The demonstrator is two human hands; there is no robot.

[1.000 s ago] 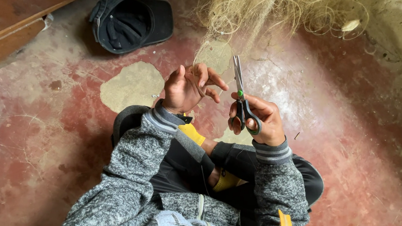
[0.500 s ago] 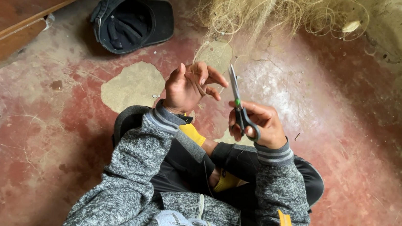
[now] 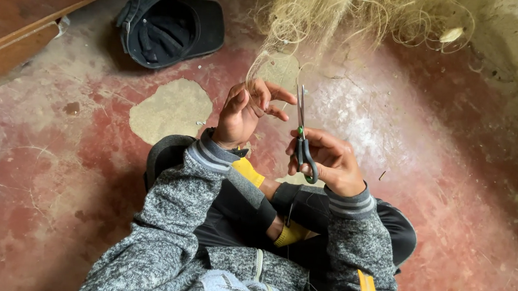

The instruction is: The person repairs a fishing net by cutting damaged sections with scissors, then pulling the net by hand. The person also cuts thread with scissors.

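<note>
Steel scissors (image 3: 301, 137) in right hand (image 3: 327, 161), left hand (image 3: 243, 112) pinching fibre strands (image 3: 281, 46)

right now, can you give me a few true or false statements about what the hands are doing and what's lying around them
1. The right hand holds scissors with the blades pointing away from the person. True.
2. The left hand lies flat on the floor. False: it is raised, fingers curled around thin pale fibres.
3. A dark cap lies upside down on the floor at the person's left. True.
4. The scissors have bright red handles. False: the handles are dark, with a green spot at the pivot.
5. The tangle of fibres is black. False: it is pale straw-coloured.
</note>
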